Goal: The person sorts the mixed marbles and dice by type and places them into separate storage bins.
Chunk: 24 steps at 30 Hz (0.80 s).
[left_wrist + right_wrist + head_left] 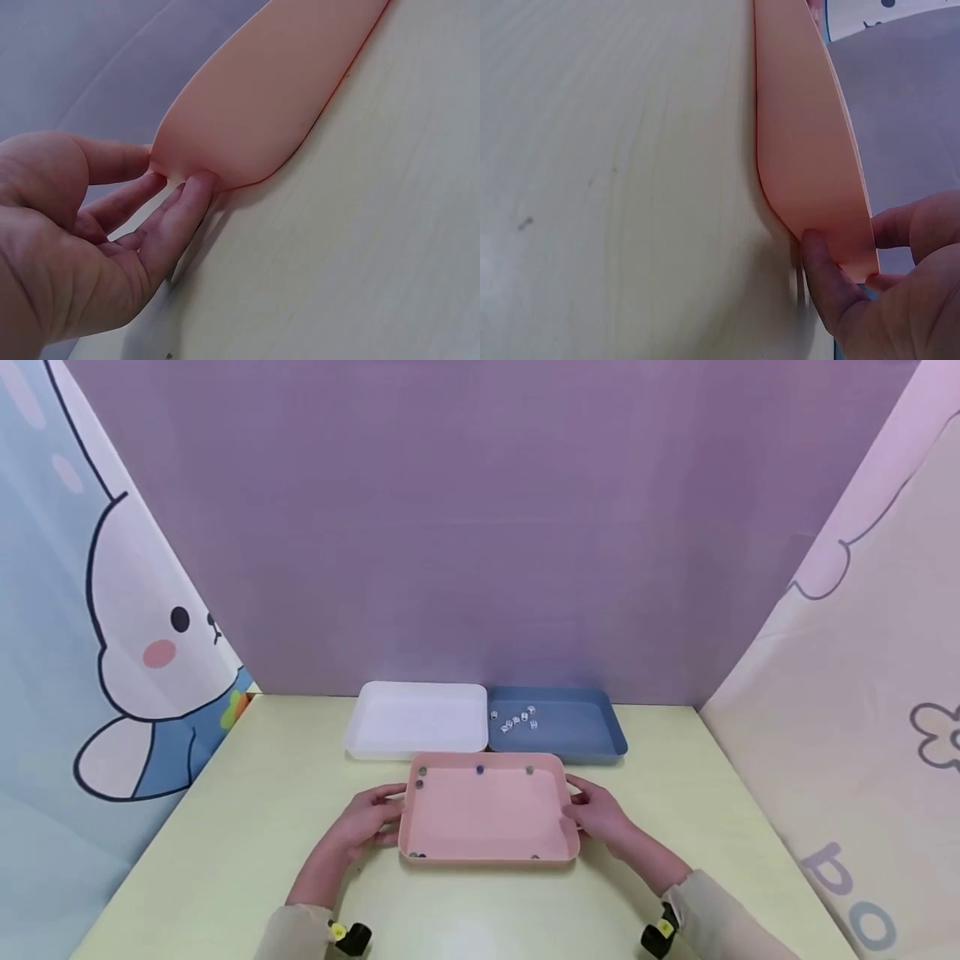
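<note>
A pink tray (pixel 491 810) lies across the front middle of the table in the head view. My left hand (pixel 369 820) grips its left end, and my right hand (pixel 597 812) holds the right end. In the left wrist view, the fingers and thumb (pixel 196 196) meet the tray's outer wall low at the corner. The right wrist view has the thumb (pixel 821 262) against the wall near the bottom edge, other fingers at the rim. Several small dark round pieces (pixel 480 769) sit along the tray's inner edges, singly or in pairs.
Behind the pink tray stand a white tray (pixel 420 720) on the left and a blue tray (pixel 577 727) on the right, side by side. Several small white marked cubes (pixel 516 720) are in the blue one's left part. A purple panel (pixel 480 527) rises behind the table (pixel 247 793).
</note>
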{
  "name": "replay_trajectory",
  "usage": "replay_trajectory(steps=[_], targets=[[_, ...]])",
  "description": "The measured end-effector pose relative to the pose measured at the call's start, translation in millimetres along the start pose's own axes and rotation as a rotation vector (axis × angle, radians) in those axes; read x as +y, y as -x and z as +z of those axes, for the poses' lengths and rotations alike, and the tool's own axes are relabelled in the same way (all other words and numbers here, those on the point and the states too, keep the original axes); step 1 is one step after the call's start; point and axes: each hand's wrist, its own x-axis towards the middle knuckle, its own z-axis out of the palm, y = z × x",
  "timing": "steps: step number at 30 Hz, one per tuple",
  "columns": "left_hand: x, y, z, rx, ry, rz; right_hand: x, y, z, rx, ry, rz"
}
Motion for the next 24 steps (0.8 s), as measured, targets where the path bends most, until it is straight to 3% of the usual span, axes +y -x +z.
replay_trajectory(steps=[9,12,15,21,24], targets=[[4.4,0.5,-0.4,-0.015,-0.006,0.001,1,0,2.8,0.002,-0.042,-0.003],[7.2,-1.6,2.0,-0.019,-0.079,0.011,6,3,2.5,0.015,-0.060,0.000],[13.9,-3.3,3.7,0.010,-0.221,0.040,7,4,2.4,0.036,-0.065,0.007],[38.2,-5.7,6.7,0.167,-0.681,0.142,3,0,3.7,0.071,-0.087,-0.020],[51.3,-4.5,13.6,0.185,-0.804,0.191,3,0,6.1,0.062,-0.081,-0.018]])
